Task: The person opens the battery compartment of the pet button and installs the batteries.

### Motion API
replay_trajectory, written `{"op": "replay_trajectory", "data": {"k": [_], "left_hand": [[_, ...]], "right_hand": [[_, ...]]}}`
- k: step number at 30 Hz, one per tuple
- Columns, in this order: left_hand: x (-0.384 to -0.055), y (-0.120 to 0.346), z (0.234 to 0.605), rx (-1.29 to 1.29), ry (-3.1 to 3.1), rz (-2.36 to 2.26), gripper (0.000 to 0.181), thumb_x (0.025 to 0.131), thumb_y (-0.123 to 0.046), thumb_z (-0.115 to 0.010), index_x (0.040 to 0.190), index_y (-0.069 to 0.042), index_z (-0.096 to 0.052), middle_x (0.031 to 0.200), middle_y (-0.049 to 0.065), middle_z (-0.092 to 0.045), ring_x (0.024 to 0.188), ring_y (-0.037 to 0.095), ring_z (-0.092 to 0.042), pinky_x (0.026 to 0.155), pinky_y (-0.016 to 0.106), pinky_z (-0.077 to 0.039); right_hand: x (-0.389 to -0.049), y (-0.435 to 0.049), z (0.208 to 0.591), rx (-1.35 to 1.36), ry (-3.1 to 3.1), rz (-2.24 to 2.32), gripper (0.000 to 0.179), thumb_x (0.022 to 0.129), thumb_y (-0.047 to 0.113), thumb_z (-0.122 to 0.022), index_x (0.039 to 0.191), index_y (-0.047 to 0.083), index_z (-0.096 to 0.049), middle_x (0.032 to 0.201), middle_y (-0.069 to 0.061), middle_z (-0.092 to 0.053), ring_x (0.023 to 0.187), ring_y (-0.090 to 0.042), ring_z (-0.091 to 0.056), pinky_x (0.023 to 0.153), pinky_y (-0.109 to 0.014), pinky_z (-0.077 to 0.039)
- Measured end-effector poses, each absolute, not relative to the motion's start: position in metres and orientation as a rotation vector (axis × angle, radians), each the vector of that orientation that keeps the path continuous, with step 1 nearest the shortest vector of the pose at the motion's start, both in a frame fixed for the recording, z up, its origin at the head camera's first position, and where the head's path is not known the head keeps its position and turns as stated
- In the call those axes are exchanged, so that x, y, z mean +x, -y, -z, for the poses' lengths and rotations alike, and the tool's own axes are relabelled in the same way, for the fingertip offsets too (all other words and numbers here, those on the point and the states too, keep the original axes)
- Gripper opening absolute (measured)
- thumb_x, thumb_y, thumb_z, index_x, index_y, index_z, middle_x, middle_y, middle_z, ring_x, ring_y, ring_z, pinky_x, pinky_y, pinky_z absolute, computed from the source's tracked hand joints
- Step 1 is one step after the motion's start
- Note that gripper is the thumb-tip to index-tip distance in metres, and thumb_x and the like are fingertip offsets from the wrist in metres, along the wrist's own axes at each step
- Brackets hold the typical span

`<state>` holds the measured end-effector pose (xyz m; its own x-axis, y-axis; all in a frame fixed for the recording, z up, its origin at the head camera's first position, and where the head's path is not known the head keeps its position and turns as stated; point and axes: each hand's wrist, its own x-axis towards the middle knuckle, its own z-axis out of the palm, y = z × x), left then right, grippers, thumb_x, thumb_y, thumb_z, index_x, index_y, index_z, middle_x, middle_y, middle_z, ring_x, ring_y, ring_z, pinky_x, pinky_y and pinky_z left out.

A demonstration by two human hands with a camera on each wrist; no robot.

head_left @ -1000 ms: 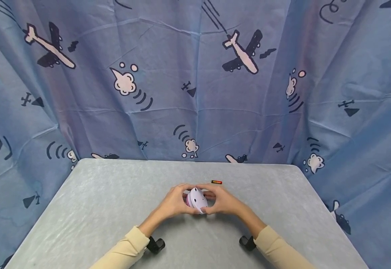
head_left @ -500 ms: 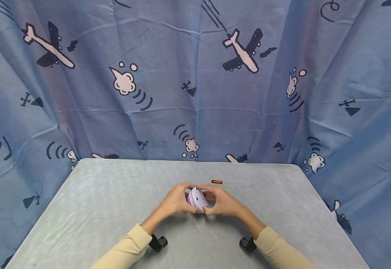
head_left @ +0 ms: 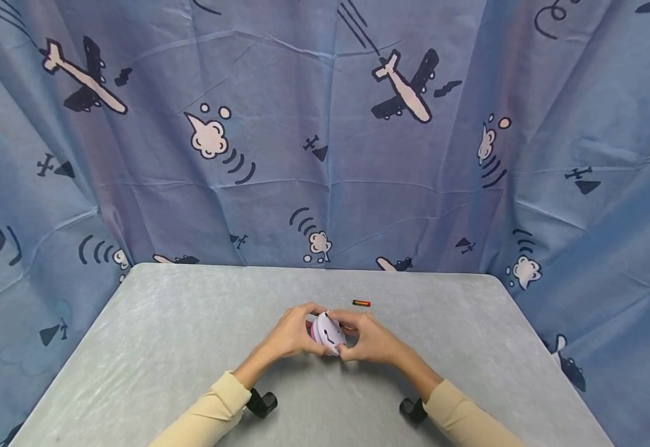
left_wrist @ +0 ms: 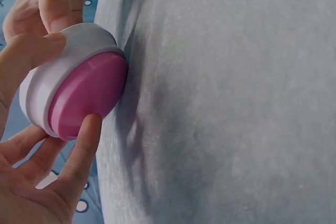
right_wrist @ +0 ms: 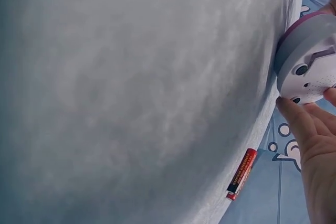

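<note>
A round white push button with a pink dome (head_left: 329, 332) is held on edge between both hands above the table. Its pink side (left_wrist: 97, 87) faces the left hand (head_left: 291, 333), whose thumb presses the white rim while one fingertip touches the dome. From the other side, the right hand (head_left: 372, 337) grips the rim between thumb and fingers. The white underside (right_wrist: 307, 80) carries round dark feet, small speaker holes and an angular dark recess; what lies inside the recess is not clear, and part is cut off by the right wrist view's edge.
A red and black battery (head_left: 361, 303) lies on the light grey table (head_left: 190, 347) just beyond the right hand. Behind the table hangs a blue curtain (head_left: 280, 124) printed with planes and clouds. Each wrist bears a black camera mount (head_left: 261, 403).
A dark line shows on the push button's white underside that was not visible before. The right hand's upper fingers have shifted slightly on the rim. The battery stays in place.
</note>
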<state>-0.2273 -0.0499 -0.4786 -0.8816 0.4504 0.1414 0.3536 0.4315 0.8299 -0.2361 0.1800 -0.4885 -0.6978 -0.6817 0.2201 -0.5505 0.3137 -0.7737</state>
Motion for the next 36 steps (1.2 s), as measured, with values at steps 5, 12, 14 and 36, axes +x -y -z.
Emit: {"op": "replay_trajectory", "data": {"k": [5,12,14,36], "left_hand": [[-0.228,0.053,0.481,0.739,-2.565,-1.463,0.072,0.064,-0.020,-0.097,0.127,-0.005,-0.064,0.120,0.006,-0.067,0.095,0.018,-0.069,0.075,0.031,-0.055],[-0.226,0.060,0.486,0.749,-2.463,-1.548,0.072,0.067,-0.011,-0.095,0.129,0.001,-0.060,0.125,0.011,-0.064,0.099,0.026,-0.069,0.081,0.041,-0.056],[-0.226,0.060,0.486,0.759,-2.445,-1.557,0.072,0.068,-0.010,-0.095,0.130,0.002,-0.059,0.126,0.012,-0.063,0.100,0.027,-0.069,0.082,0.043,-0.056],[-0.226,0.065,0.490,0.797,-2.448,-1.543,0.073,0.071,-0.012,-0.094,0.132,0.001,-0.056,0.127,0.011,-0.062,0.100,0.026,-0.069,0.081,0.040,-0.056]], "right_hand": [[-0.236,-0.179,0.490,-1.159,-2.399,1.339,0.065,0.083,-0.006,-0.071,0.144,-0.005,-0.051,0.145,-0.017,-0.053,0.130,-0.029,-0.052,0.098,-0.039,-0.048],[-0.238,-0.182,0.495,-1.122,-2.371,1.327,0.066,0.089,0.016,-0.082,0.146,0.004,-0.053,0.151,-0.012,-0.048,0.138,-0.029,-0.043,0.104,-0.041,-0.043],[-0.240,-0.183,0.497,-1.101,-2.339,1.387,0.067,0.084,0.014,-0.084,0.143,0.001,-0.056,0.149,-0.014,-0.050,0.138,-0.032,-0.044,0.103,-0.042,-0.043],[-0.240,-0.185,0.493,-1.183,-2.450,1.366,0.030,0.086,0.008,-0.079,0.116,0.011,-0.073,0.138,-0.012,-0.058,0.127,-0.032,-0.054,0.097,-0.047,-0.050]]}}
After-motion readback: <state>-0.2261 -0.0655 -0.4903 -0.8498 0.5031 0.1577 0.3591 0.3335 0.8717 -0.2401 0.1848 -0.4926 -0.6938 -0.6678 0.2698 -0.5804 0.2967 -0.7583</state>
